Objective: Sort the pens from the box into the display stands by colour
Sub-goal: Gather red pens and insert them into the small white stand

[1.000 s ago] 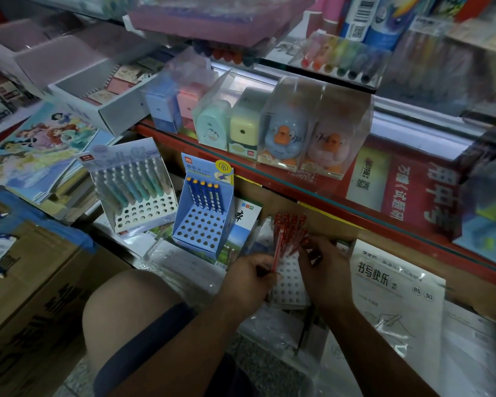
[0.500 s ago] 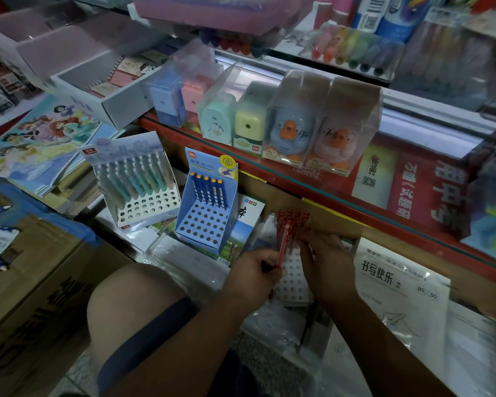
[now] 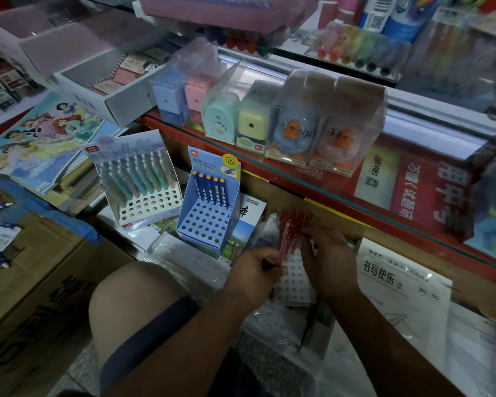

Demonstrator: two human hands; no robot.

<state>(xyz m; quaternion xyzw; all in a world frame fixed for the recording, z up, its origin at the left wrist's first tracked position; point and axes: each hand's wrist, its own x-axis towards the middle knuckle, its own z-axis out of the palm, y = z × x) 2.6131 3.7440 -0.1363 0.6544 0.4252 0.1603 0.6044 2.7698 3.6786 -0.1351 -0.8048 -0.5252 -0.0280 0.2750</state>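
Head view: our left hand (image 3: 255, 272) pinches red pen (image 3: 284, 245) over white stand (image 3: 294, 282) of red pens (image 3: 298, 217); right hand (image 3: 331, 260) grip, we cannot tell.

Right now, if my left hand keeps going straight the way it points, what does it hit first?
Probably the white pen stand just ahead of your left hand, which pinches a red pen. Your right hand sits just beyond. Depth is hard to judge.

Dim, murky light; edges blurred, wide-angle distortion; glare on plastic.
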